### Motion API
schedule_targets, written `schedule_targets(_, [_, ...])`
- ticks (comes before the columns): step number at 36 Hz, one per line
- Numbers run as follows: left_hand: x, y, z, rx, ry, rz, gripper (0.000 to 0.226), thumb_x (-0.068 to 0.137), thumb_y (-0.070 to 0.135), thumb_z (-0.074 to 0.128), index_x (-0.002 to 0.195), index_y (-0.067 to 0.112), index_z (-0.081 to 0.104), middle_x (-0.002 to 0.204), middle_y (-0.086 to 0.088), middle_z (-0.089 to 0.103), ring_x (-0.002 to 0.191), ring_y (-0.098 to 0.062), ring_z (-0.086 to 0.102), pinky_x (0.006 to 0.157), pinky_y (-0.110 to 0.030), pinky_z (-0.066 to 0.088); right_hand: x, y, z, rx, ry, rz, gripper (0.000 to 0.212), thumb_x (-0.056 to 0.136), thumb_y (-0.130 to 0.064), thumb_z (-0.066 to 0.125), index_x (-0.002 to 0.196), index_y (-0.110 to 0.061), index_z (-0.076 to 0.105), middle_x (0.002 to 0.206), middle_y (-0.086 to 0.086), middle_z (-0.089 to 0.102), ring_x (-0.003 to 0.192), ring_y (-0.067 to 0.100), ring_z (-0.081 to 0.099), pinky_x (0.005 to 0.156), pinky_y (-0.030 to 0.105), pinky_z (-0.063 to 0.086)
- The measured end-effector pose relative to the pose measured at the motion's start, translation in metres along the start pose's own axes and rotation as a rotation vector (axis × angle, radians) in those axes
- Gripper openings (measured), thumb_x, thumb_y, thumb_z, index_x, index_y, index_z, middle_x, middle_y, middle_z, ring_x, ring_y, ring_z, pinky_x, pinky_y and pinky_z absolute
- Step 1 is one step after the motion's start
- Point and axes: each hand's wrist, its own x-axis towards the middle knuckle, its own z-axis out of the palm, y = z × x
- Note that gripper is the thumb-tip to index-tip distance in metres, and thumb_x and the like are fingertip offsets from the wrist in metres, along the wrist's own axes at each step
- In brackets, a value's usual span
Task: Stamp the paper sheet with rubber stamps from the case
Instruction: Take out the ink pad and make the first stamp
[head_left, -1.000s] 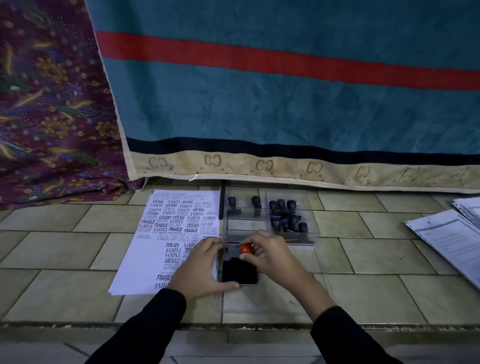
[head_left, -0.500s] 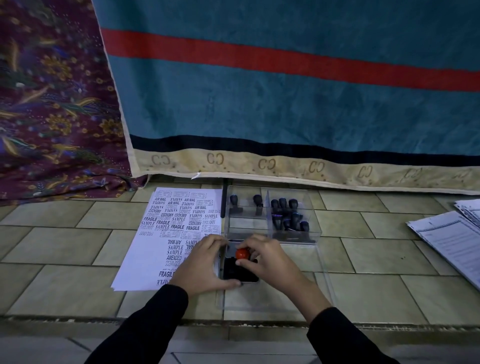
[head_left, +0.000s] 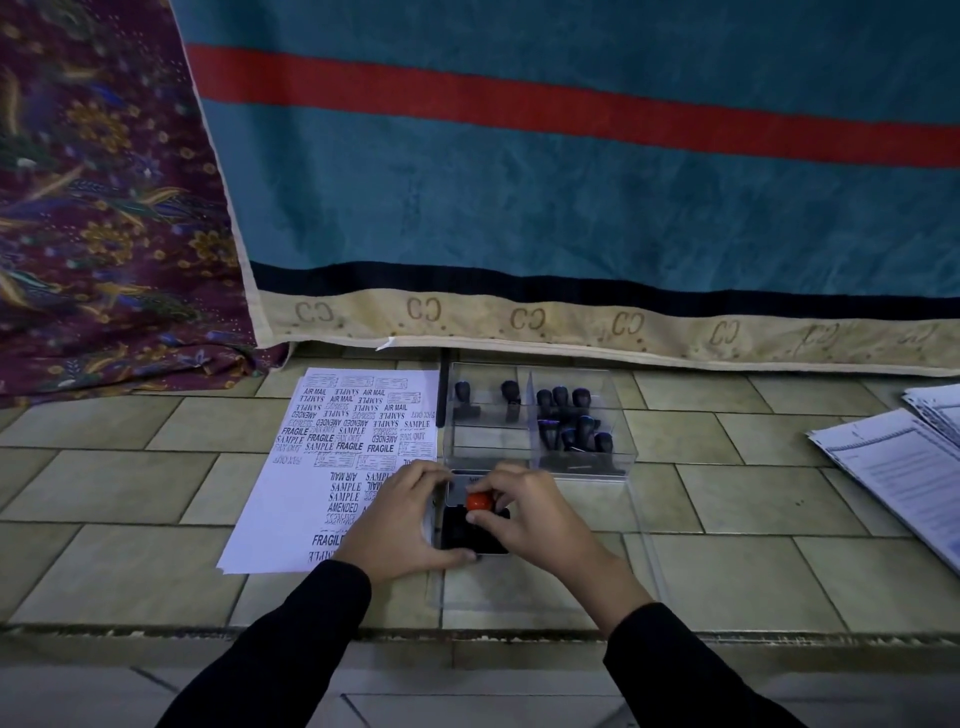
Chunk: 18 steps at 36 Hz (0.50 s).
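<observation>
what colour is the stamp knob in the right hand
Orange-red knob, clearest in the head view.

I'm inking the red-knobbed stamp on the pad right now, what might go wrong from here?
Your left hand, gripping the ink pad, lies over the near right corner of the paper sheet; it may smear prints or shift the sheet. The sheet's top and right are crowded, so the next print from the red-knobbed stamp in your right hand might overlap; the bare lower-left looks safer.

Head camera looks forward and down, close over the tiled floor (head_left: 156, 566).
</observation>
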Motion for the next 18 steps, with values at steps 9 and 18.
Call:
schedule_targets(9, [0.001, -0.001, 0.0, 0.014, -0.006, 0.018, 0.097, 0.059, 0.085, 0.062, 0.134, 0.026, 0.044, 0.127, 0.019, 0.037, 0.119, 0.0, 0.036, 0.102, -0.022, 0.032, 0.011, -0.007, -0.007, -0.003, -0.048, 0.119, 0.022, 0.075, -0.021, 0.077, 0.095, -0.016, 0.07, 0.086, -0.005, 0.065, 0.062, -0.002, 0.051, 0.059, 0.002, 0.04])
schedule_targets(18, [0.0, -0.004, -0.01, -0.545, -0.005, -0.14, 0.036, 0.09, 0.041, 0.042, 0.119, 0.028, 0.06, 0.119, 0.018, 0.062, 0.118, -0.002, 0.054, 0.098, -0.023, 0.04, 0.009, -0.011, -0.005, 0.028, -0.05, 0.196, 0.021, 0.072, -0.016, 0.08, 0.091, -0.012, 0.071, 0.081, -0.002, 0.065, 0.065, 0.004, 0.053, 0.066, 0.014, 0.046])
